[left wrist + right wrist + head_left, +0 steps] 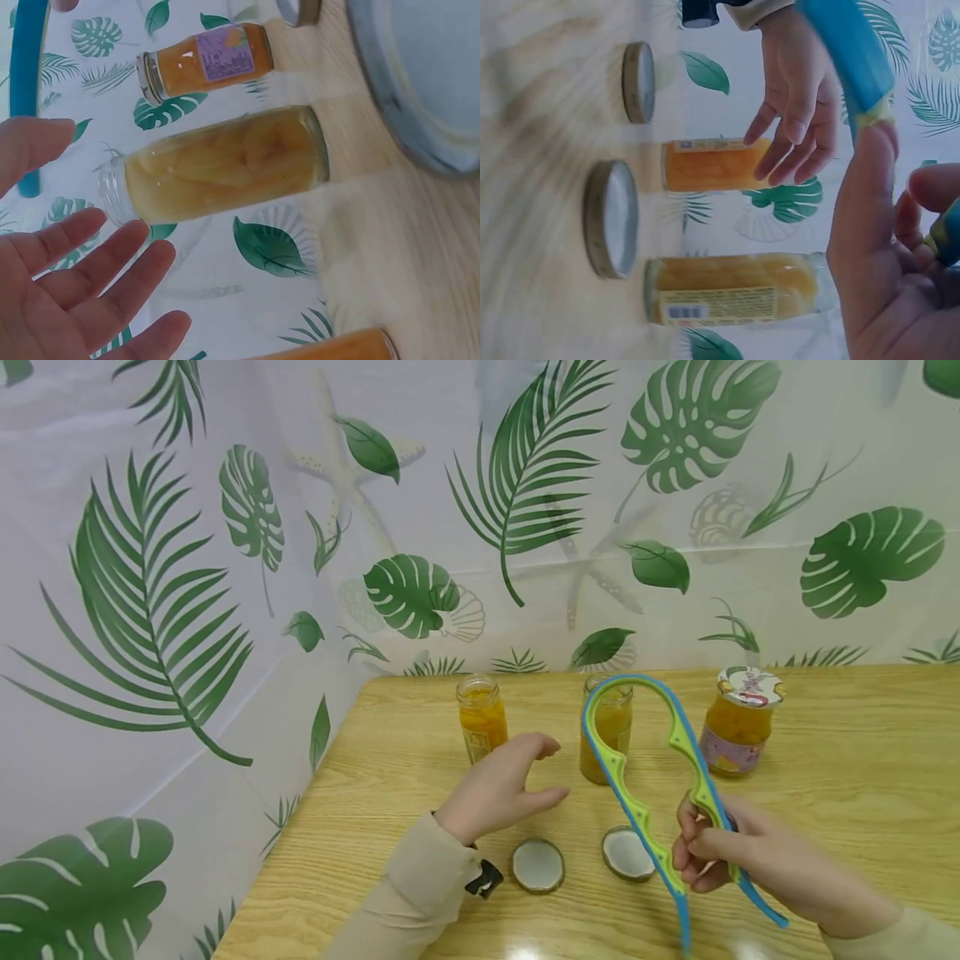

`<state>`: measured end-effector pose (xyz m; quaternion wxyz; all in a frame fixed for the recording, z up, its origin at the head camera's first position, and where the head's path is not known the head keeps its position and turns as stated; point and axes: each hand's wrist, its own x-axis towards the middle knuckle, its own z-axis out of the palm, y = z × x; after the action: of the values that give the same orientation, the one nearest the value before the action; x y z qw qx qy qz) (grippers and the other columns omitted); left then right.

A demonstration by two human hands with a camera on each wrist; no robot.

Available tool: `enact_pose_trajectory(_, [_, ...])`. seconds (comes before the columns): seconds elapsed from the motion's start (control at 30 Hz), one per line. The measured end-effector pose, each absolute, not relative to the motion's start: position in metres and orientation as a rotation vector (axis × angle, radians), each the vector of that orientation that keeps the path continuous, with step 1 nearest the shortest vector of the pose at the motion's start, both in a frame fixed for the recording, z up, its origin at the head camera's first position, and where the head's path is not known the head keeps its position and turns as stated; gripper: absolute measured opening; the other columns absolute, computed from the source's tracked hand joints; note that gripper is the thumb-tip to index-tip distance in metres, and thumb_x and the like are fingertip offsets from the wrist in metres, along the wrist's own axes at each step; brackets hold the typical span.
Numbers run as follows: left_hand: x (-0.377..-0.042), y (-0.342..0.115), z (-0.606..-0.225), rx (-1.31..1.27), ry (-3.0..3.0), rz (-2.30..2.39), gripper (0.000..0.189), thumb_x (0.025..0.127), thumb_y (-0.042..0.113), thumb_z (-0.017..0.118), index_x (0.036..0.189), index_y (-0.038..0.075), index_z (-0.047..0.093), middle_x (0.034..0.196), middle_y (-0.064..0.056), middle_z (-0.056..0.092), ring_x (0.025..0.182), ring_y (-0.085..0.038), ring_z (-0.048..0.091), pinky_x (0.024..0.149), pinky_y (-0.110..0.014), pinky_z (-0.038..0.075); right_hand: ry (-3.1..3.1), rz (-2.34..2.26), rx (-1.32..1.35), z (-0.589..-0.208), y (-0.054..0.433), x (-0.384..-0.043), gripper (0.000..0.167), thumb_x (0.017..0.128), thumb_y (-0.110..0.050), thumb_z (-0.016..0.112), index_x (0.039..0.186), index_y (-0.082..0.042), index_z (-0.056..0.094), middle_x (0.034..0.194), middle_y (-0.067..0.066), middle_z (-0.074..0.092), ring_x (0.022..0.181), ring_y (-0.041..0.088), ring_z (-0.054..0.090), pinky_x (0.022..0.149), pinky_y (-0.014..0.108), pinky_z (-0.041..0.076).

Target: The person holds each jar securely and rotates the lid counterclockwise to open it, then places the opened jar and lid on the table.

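My right hand [765, 860] grips a blue and green U-shaped jar opener [639, 814] by one arm, its rounded end up. In the head view that loop overlaps the middle jar [617, 722] of yellow fruit. My left hand [498, 789] holds nothing, its fingers spread near the left jar [483, 720] of orange fruit, whose lower part it hides. Both of these jars have no lid on. Two round metal lids lie inside up on the table: the left lid [538, 865] and the right lid [624, 853], partly overlapped by the opener.
A squat jar [737, 731] with a purple label and a printed lid stands capped at the right. All three jars stand on a wood-grain table [862, 760]. Behind and to the left hangs a white leaf-print sheet [300, 510]. A black strap [483, 878] circles my left wrist.
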<state>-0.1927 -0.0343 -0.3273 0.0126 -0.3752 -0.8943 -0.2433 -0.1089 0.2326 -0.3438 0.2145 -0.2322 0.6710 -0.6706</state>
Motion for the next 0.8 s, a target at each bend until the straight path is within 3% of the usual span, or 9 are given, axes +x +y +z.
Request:
enact_pose_trajectory(0.27, [-0.191, -0.028, -0.323, -1.209, -2.786, -0.807, 0.045, 0.084, 0.031, 0.060, 0.119, 0.005, 0.048, 0.115, -0.005, 0.052, 0.105, -0.014, 0.049, 0.086, -0.023, 0.040, 2.503, -1.746, -0.606, -0.327, 0.235, -0.114, 0.011, 0.092, 0.005, 0.035, 0.092, 0.010, 0.044, 0.080, 0.009, 0.055, 0.072, 0.013, 0.058, 0.058, 0.032, 0.051])
enact_pose_trajectory(0.47, [-0.197, -0.017, -0.324, -1.221, -2.768, -0.959, 0.044, 0.085, 0.030, 0.060, 0.118, 0.004, 0.049, 0.114, -0.005, 0.053, 0.105, -0.013, 0.048, 0.088, -0.022, 0.039, 2.739, -1.693, -0.384, -0.315, 0.235, -0.120, 0.019, 0.095, -0.005, 0.036, 0.099, 0.009, 0.048, 0.090, 0.011, 0.053, 0.079, 0.010, 0.055, 0.065, 0.028, 0.051])
enact_pose_trajectory(0.67, [-0.201, 0.005, -0.320, -1.259, -2.734, -1.018, 0.043, 0.084, 0.031, 0.060, 0.116, 0.004, 0.051, 0.112, -0.006, 0.055, 0.102, -0.011, 0.049, 0.087, -0.019, 0.038, 2.333, -2.086, -0.440, -0.317, 0.248, -0.132, 0.019, 0.096, -0.010, 0.036, 0.104, -0.001, 0.051, 0.101, 0.002, 0.051, 0.089, 0.009, 0.054, 0.071, 0.027, 0.050])
enact_pose_trajectory(0.8, [-0.203, 0.021, -0.318, -1.247, -2.751, -1.043, 0.044, 0.084, 0.031, 0.060, 0.117, 0.004, 0.050, 0.112, -0.005, 0.054, 0.102, -0.010, 0.049, 0.087, -0.017, 0.037, 1.906, -2.242, -0.478, -0.311, 0.258, -0.136, 0.016, 0.097, -0.014, 0.034, 0.100, -0.007, 0.048, 0.104, 0.008, 0.054, 0.099, 0.020, 0.056, 0.075, 0.037, 0.049])
